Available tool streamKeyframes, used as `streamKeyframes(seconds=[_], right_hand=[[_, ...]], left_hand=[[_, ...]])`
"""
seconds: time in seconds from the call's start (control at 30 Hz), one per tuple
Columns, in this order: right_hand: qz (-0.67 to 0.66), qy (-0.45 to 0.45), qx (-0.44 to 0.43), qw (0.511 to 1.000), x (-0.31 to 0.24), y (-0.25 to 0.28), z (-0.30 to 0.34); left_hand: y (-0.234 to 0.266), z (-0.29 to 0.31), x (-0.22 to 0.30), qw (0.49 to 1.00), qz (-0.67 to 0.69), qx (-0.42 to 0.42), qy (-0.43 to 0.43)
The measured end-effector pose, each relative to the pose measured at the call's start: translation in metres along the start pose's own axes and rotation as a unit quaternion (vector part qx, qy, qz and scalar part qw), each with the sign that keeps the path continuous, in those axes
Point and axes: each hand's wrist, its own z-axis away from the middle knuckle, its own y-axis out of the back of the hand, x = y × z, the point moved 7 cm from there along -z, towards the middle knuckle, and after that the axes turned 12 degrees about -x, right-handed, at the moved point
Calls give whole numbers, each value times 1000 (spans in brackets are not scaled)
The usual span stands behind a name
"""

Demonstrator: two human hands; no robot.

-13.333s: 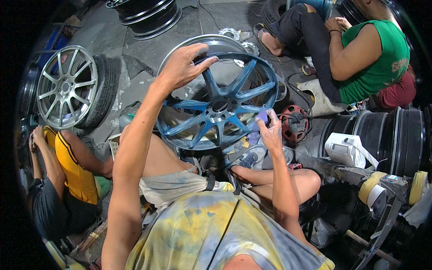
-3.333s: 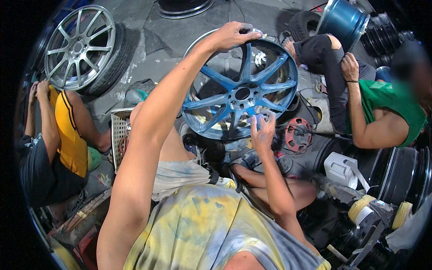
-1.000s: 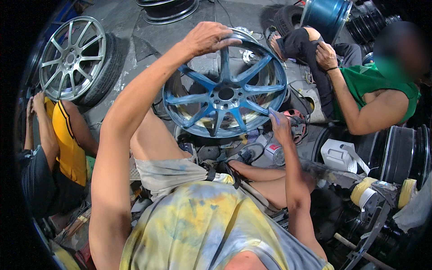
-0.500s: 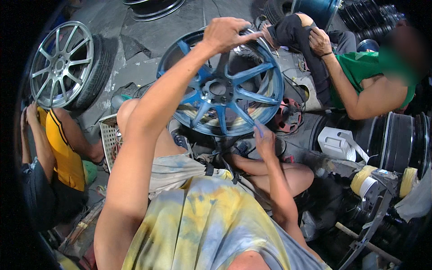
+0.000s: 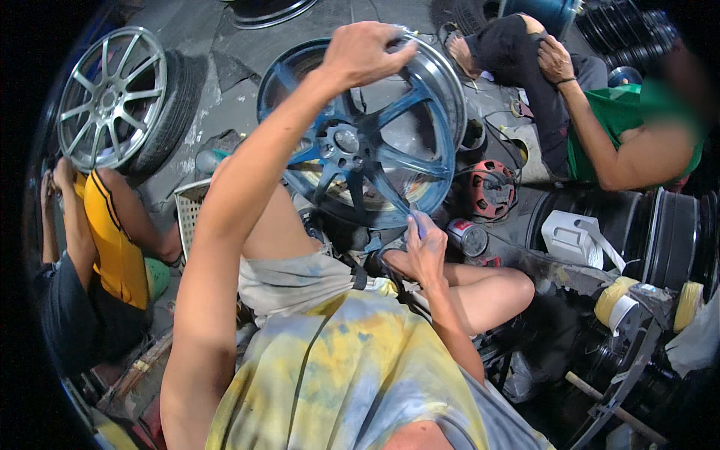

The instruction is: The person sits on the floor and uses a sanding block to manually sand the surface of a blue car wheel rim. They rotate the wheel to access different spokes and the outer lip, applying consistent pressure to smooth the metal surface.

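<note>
A blue multi-spoke wheel rim (image 5: 386,154) is held tilted in front of me, its paint patchy and its lip bare metal at the upper right. My left hand (image 5: 364,56) grips its far edge, fingers curled over the lip. At the near edge, my right hand (image 5: 427,244) is closed with the fingertips against the rim. A small bluish-purple piece shows at those fingertips, too small to name. Just right of that hand stands a metal can (image 5: 471,238). Part of the rim is hidden behind my left forearm.
At left, a person in yellow shorts (image 5: 112,232) sits by a silver wheel (image 5: 112,101) leaning on a tyre (image 5: 176,109). A person in a green top (image 5: 600,124) sits at right. Nearby are a red round object (image 5: 491,189) with cables, a white jug (image 5: 571,238) and black rims (image 5: 664,232).
The wheel rim has turned and tipped, showing more of its metal lip at the upper right. Both hands stay at its edge. The whole view has shifted slightly.
</note>
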Motion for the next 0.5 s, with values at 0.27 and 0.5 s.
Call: streamKeyframes(seconds=[0.27,0.5], right_hand=[[-79,-43,-71,993,-3,24,29],[-21,5,-61,998,2,30,25]], left_hand=[[-5,-8,-16,999,27,27,17],[-1,-5,-23,997,43,52,23]])
